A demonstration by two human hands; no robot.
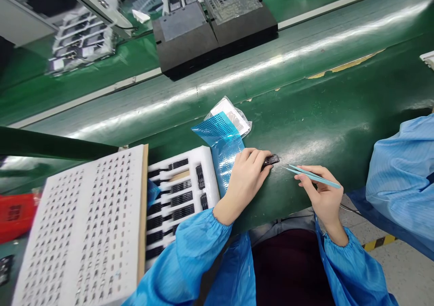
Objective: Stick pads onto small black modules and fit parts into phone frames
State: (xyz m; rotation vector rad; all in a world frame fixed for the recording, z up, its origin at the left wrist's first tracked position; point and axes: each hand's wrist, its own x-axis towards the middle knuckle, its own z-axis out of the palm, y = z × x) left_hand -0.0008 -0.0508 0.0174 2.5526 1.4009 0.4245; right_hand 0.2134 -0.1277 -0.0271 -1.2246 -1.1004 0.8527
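Observation:
My left hand (247,175) rests on the green bench with its fingers closed on a small black part (271,160), pinning it to the surface. My right hand (322,193) pinches pale teal tweezers (312,176); their tips point left and stop a little short of the black part. Beside my left hand lies a blue perforated film sheet (222,150), its far end over a clear plastic bag (233,116).
A white foam tray (206,170) with black parts in slots sits left of the film. A larger white foam tray (84,224) full of small parts lies further left. Black trays (210,30) stand beyond the conveyor. Another person's blue sleeve (403,179) is at right.

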